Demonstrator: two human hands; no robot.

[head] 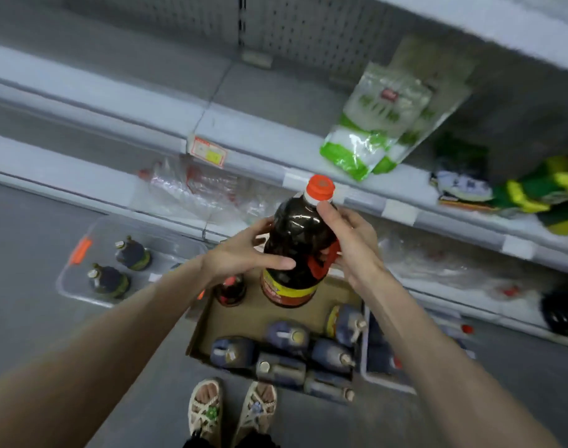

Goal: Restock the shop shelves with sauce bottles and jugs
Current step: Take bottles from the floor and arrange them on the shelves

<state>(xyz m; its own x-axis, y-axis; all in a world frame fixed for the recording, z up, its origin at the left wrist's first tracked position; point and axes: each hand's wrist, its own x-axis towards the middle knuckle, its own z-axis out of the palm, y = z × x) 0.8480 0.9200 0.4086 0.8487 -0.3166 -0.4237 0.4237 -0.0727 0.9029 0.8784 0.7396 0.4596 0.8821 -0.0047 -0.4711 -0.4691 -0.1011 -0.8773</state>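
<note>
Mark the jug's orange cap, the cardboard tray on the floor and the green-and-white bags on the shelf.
orange cap (320, 188): head view, top of cap.
cardboard tray (248, 316): head view, bare bottom panel.
green-and-white bags (374, 124): head view, front bag's face.

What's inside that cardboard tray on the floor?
Several dark jugs with pale caps crowd the near side of the cardboard tray, and one small dark bottle stands at its far left. The held big bottle covers part of its far end, so anything there is hidden.
</note>
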